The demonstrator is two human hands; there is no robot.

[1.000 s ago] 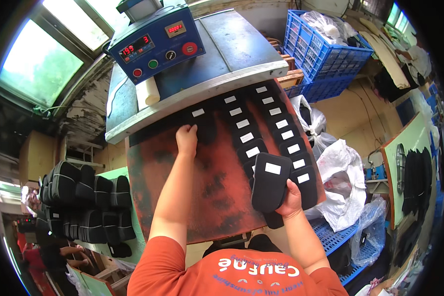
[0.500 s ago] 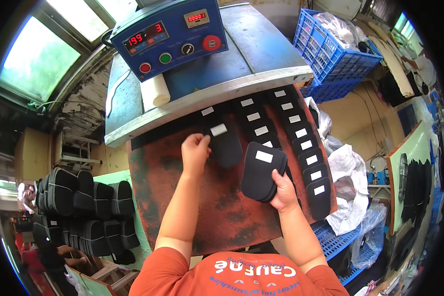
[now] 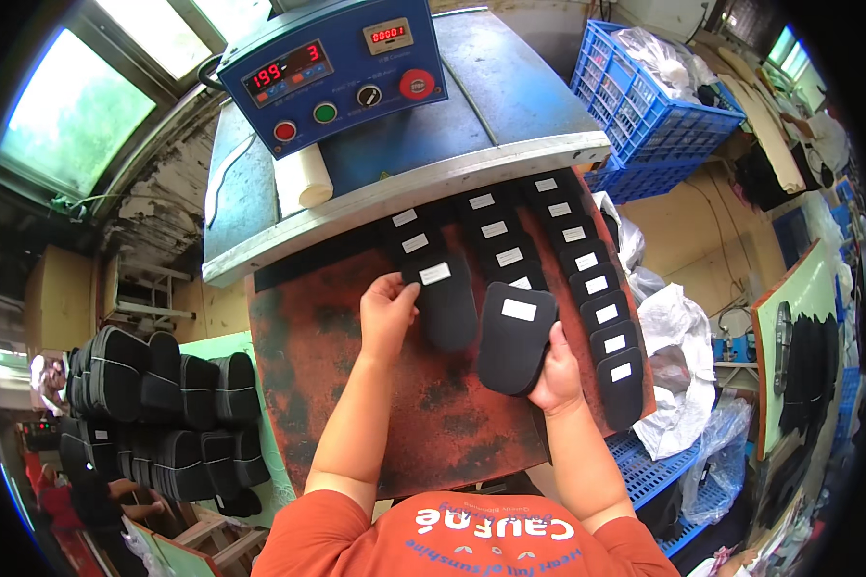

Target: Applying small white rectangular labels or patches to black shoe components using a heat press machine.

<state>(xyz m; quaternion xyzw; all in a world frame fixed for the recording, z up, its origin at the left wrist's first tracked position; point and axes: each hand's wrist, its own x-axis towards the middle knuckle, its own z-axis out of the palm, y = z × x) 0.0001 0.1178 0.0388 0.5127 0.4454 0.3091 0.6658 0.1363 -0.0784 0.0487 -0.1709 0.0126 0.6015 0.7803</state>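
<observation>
My left hand (image 3: 390, 313) is closed, its thumb and fingers pinching the left edge of a flat black pad (image 3: 449, 313) with rounded corners and a white label. The pad is over the red-brown stained board (image 3: 327, 385); whether it touches the board cannot be told. My right hand (image 3: 558, 375) grips a small stack of similar black pads (image 3: 510, 351) by its right side, label up. Beyond and beside my hands, overlapping black pads lie in three columns, the longest being the right column (image 3: 619, 341). The held stack partly covers the middle column (image 3: 494, 231).
A blue heated-press machine (image 3: 375, 154) with a metal front edge and a control box (image 3: 332, 82) stands over the board's far end. Piles of black pads (image 3: 178, 404) are at left. A blue crate (image 3: 645, 96) and white plastic bags (image 3: 678, 365) are at right.
My left hand and its pad have moved slightly toward me and right. Another label in the left column now shows behind that pad. The right-hand stack has turned more upright and shifted slightly right.
</observation>
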